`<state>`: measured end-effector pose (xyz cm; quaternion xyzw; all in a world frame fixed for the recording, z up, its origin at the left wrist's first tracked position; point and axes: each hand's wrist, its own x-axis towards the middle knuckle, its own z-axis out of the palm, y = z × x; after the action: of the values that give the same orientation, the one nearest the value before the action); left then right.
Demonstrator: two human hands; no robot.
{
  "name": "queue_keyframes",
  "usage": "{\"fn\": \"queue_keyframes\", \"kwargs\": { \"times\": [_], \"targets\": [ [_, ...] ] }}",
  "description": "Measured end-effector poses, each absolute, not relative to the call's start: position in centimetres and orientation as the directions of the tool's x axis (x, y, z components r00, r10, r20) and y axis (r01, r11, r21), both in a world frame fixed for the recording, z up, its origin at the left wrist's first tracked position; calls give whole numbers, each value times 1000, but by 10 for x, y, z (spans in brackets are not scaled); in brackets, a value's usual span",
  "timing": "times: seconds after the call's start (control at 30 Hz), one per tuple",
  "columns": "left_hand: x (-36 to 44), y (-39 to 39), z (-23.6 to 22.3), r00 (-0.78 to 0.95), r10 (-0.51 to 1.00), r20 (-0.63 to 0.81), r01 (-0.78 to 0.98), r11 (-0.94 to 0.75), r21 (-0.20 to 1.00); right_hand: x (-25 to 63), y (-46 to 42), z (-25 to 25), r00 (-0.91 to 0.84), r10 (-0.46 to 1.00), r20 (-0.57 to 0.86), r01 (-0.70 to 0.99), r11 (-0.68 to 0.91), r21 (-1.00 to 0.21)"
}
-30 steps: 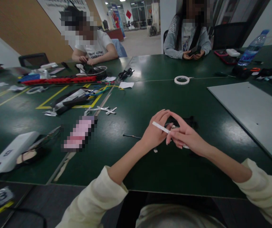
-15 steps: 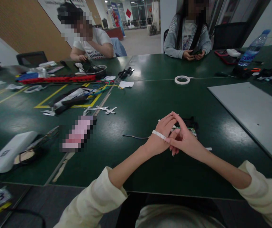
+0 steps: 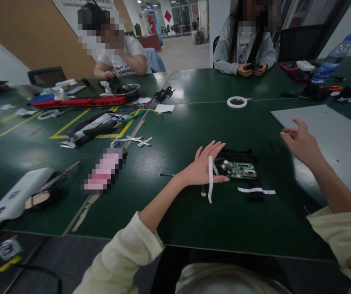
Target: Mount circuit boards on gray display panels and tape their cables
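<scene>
My left hand (image 3: 202, 168) lies low over the green table, fingers spread, at the left side of a green circuit board (image 3: 239, 170). A narrow strip of white tape (image 3: 210, 185) runs down across this hand, its lower end hanging past the thumb. The board sits on a black frame (image 3: 254, 159), partly covered by my fingers at its left. Another white tape strip (image 3: 256, 190) crosses the frame's lower part. My right hand (image 3: 302, 143) is raised to the right, above the edge of a grey panel, fingers bent and apart, with nothing visible in it.
A roll of white tape (image 3: 237, 102) lies farther back. To the right is the large grey panel (image 3: 343, 151). On the left are a phone (image 3: 104, 169), a white device (image 3: 18, 196) and bundled cables (image 3: 96, 128). Two people sit across the table; a bottle (image 3: 331, 61) stands back right.
My right hand has moved off my left hand, up and to the right, uncovering the circuit board. My left hand's fingers have spread, and its tape strip now hangs nearly upright.
</scene>
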<state>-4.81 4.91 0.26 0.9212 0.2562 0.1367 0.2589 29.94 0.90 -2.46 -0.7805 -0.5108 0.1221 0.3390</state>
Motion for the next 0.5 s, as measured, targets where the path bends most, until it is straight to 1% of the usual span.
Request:
{"fn": "queue_keyframes", "kwargs": {
  "times": [0.03,0.07,0.13,0.17,0.23,0.3,0.5],
  "targets": [
    [-47,51,2,837,535,113,398,-737,546,317,9,-36,504,843,186,782,-355,-513],
    [-45,52,0,842,528,110,394,-741,544,333,9,-47,551,813,188,801,-451,-394],
    [-43,54,-3,851,514,109,385,-750,537,355,5,-64,642,740,199,763,-590,-264],
    [-42,55,-5,853,510,109,382,-754,535,362,4,-70,667,725,170,743,-632,-222],
    [-40,56,-7,859,502,106,377,-758,532,369,2,-76,676,730,105,735,-657,-164],
    [-39,57,-9,862,496,106,372,-760,533,372,2,-77,652,756,56,756,-642,-125],
    [-36,57,-12,851,515,104,395,-757,521,377,4,-78,612,789,53,791,-609,-61]
  ]
}}
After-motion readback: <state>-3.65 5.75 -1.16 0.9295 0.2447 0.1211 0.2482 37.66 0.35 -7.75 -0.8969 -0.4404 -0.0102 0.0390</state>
